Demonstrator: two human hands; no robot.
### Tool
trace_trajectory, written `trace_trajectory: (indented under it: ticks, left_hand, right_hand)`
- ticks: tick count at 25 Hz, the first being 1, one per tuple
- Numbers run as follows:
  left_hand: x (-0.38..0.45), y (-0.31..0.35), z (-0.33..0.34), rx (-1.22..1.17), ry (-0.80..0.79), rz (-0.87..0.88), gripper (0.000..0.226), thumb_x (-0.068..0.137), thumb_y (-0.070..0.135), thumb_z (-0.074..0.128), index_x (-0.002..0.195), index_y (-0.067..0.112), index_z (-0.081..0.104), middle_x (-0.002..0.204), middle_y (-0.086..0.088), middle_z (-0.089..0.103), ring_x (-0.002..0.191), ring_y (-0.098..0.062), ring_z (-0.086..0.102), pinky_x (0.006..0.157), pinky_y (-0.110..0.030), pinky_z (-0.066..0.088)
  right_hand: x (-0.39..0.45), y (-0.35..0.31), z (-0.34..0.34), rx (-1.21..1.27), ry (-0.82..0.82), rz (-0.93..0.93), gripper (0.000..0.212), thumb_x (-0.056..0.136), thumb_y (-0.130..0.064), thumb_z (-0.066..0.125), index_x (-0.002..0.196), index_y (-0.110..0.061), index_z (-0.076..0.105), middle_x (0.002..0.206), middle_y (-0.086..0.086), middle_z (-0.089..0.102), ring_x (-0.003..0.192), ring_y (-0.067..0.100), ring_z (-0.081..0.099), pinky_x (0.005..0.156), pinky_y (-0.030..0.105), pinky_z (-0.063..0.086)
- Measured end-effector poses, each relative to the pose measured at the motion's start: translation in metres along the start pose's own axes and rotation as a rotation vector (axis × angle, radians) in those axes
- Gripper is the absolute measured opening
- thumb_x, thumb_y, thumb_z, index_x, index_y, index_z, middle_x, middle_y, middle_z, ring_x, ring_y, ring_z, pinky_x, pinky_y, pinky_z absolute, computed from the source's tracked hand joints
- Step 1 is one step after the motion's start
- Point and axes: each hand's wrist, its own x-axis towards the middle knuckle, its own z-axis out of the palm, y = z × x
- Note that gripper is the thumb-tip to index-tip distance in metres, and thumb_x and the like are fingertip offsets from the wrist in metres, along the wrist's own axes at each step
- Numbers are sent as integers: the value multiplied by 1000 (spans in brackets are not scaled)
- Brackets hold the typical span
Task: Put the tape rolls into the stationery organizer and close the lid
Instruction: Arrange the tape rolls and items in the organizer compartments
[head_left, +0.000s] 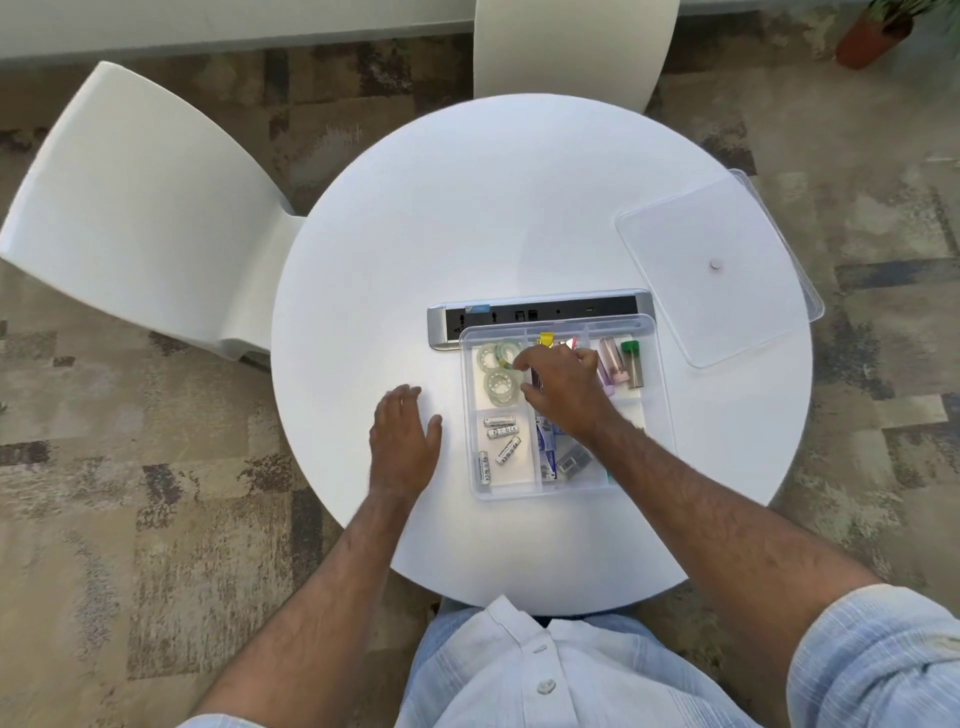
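A clear stationery organizer (660, 395) stands open on the round white table (467, 218). Three clear tape rolls (500, 383) lie in its top-left compartment. My right hand (563, 387) hovers over the middle of the organizer, fingers spread, fingertips at the edge of the tape compartment, nothing visibly gripped. My left hand (405, 441) rests flat on the table just left of the organizer, holding nothing. The clear lid (719, 270) with a small knob lies apart at the table's right edge, partly overhanging it.
Batteries (500, 441) fill the lower-left compartment; glue sticks (626, 364), clips and small boxes fill others. A grey power strip (540, 312) sits right behind the organizer. Two white chairs (140, 208) stand around the table. A potted plant (878, 31) stands far right.
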Motion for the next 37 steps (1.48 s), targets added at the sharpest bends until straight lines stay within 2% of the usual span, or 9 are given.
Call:
trace_trajectory:
  ticks: [2, 4, 8, 12, 18, 24, 32, 37]
  left_hand:
    - [5, -10, 4, 46, -62, -7, 60, 102, 31, 50, 154, 6, 32, 165, -11, 26, 156, -32, 15, 127, -48, 18]
    - [14, -16, 9, 78, -116, 0, 65, 105, 34, 43, 160, 8, 18, 171, -9, 8, 158, -30, 1, 129, -46, 6]
    - [33, -22, 20, 152, -186, 56, 69, 107, 35, 35, 161, 5, 5, 171, -11, -4, 158, -34, -3, 128, -50, 6]
    - [40, -26, 39, 212, -192, 33, 82, 103, 50, 36, 161, 5, -3, 170, -12, -11, 157, -36, -10, 128, -52, -1]
    - [41, -35, 55, 246, -136, 45, 89, 99, 63, 29, 160, 10, -9, 170, -8, -17, 156, -32, -17, 126, -54, -8]
    - [43, -37, 60, 229, -122, 50, 91, 98, 65, 30, 161, 12, -9, 170, -7, -16, 157, -31, -16, 126, -57, -6]
    - [43, -40, 62, 257, -81, 69, 91, 98, 66, 29, 161, 11, -7, 171, -8, -13, 157, -32, -12, 126, -57, -1]
    - [44, -39, 60, 257, -95, 56, 92, 98, 66, 32, 161, 10, -7, 171, -8, -13, 157, -32, -13, 126, -56, -2]
  right_hand:
    - [5, -1, 2, -59, -50, -28, 22, 93, -29, 66, 115, -29, 67, 121, -12, 66, 117, 18, 55, 104, 47, 26]
    - [13, -4, 3, -124, -101, -70, 20, 92, -35, 67, 111, -30, 71, 121, -11, 64, 119, 20, 54, 104, 49, 26]
    - [30, -10, 8, -238, -173, -148, 21, 88, -37, 72, 107, -29, 72, 118, -6, 65, 114, 21, 59, 104, 48, 27]
    - [41, -9, 11, -338, -251, -230, 26, 83, -36, 78, 108, -29, 73, 119, -3, 65, 113, 21, 60, 105, 51, 30]
    - [49, -5, 7, -451, -375, -337, 41, 75, -31, 86, 113, -27, 72, 120, -4, 64, 114, 22, 57, 103, 50, 32]
    - [53, -12, 8, -611, -353, -462, 30, 75, -18, 83, 104, -20, 75, 112, 1, 65, 104, 24, 58, 96, 49, 36]
    - [56, -15, 10, -652, -369, -528, 27, 72, -21, 87, 97, -21, 75, 103, -2, 69, 97, 22, 58, 93, 47, 37]
    - [59, -18, 8, -738, -380, -616, 25, 69, -16, 88, 90, -18, 75, 94, 0, 70, 91, 23, 59, 88, 46, 40]
